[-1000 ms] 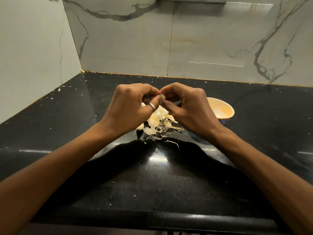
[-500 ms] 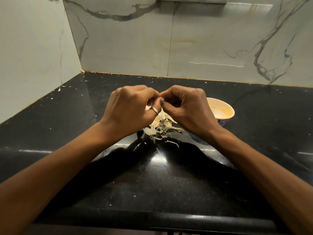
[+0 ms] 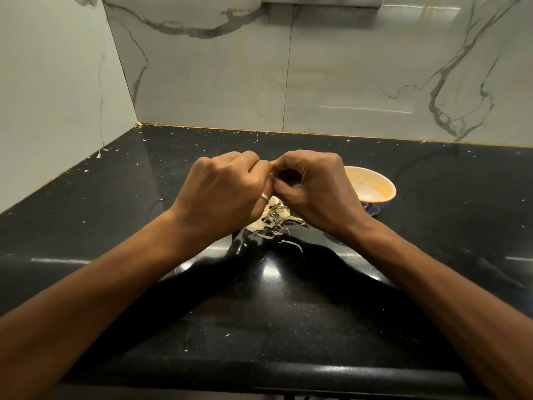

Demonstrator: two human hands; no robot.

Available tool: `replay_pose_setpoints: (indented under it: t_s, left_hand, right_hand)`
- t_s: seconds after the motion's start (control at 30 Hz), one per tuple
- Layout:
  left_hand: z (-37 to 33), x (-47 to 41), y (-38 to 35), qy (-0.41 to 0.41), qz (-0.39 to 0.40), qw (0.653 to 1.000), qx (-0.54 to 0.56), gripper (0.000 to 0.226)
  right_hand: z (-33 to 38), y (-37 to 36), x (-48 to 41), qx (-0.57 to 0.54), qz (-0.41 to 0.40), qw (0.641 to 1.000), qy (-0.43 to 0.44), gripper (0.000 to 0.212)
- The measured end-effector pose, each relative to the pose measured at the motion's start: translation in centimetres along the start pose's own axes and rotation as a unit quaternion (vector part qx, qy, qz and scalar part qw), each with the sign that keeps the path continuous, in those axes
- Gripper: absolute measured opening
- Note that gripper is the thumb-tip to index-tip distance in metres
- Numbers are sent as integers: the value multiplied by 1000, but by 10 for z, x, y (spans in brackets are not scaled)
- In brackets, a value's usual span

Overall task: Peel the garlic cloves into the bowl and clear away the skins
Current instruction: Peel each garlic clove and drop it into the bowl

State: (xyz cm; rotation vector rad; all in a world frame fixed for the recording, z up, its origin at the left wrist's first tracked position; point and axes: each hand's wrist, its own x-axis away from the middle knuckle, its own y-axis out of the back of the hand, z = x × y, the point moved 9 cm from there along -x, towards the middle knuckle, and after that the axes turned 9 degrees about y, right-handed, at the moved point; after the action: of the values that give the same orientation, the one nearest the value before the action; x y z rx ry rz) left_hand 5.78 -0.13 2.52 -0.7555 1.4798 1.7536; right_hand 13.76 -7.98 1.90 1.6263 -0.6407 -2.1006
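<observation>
Garlic work sits on the black table (image 3: 115, 226), which fills the lower half of the frame and is flecked with small pale scraps out to the wall. My left hand (image 3: 225, 194) and right hand (image 3: 314, 192) meet at centre frame, raised above the table. Their fingers curl in and the fingertips pinch a garlic clove (image 3: 272, 168). Only a pale sliver of it shows between them, so I cannot tell how much skin it carries. I judge that I hold it from both sides so one hand steadies while the other picks.

Right of centre, just behind my right hand, stands the bowl (image 3: 386, 183), near enough, I take it, that a peeled clove needs only a short drop. Its inside is orange-stained and paler at the bottom. I see no cloves in the part that shows, and my hand hides its near side.

Below my hands lies the pile of skins (image 3: 274, 223), perhaps with some cloves mixed in. It sits right under the peeling, so scraps fall in one spot for clearing. A ring (image 3: 265, 197) sits on a left finger.
</observation>
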Motion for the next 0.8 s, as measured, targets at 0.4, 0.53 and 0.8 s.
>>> replay_pose_setpoints:
  t_s: [0.4,0.53,0.8]
  left_hand:
    - [11,-3,3,61,-5,993,102,19]
    - [22,-6,1,104,-10,981,162,12]
    - [49,1,-28,295,82,877,370,6]
  right_hand:
    - [2,3,-1,-9,-24,1000,1,11]
    - [1,4,0,-8,-25,1000,-2,11]
    - [-6,4,1,-53,-26,998,-39,12]
